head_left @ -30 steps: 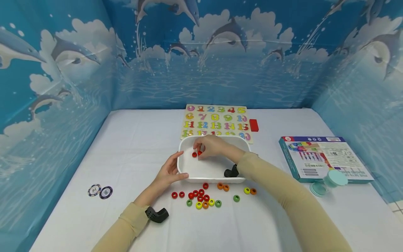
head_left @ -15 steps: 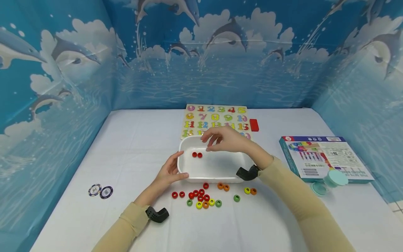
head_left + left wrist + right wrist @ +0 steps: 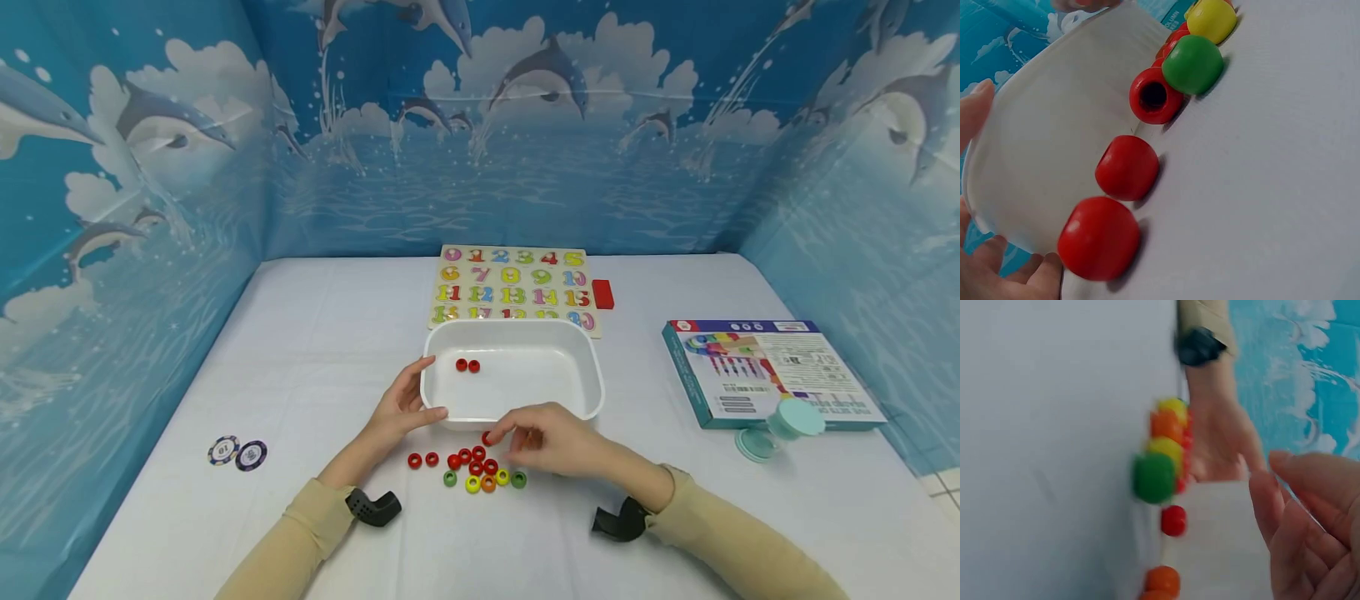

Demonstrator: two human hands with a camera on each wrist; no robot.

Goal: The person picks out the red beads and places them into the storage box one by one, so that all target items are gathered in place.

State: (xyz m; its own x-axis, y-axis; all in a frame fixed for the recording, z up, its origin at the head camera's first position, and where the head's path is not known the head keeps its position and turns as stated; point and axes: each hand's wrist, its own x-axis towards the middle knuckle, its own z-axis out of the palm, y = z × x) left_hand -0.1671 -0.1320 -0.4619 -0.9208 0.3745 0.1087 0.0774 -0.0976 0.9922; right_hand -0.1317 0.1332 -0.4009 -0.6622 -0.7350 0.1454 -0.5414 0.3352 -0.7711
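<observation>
My left hand holds the left end of a white plastic tray, thumb at the front rim and fingers along the side. Two red beads lie inside the tray. In front of it, on the table, are several red beads, with green, yellow and orange beads close by. My right hand hovers over the tray's front edge, its fingertips near one red bead. Nothing shows between its fingers. Orange beads appear in the right wrist view, hidden by this hand in the head view.
A number board lies behind the tray, beside a small red block. To the right are a flat printed box and a turquoise-ended object. Two poker chips lie at left. Dolphin-print curtains surround the table.
My right hand has let go of a red bead inside the tray, lifted away, and come back toward the beads in front. The left hand has stayed on the tray.
</observation>
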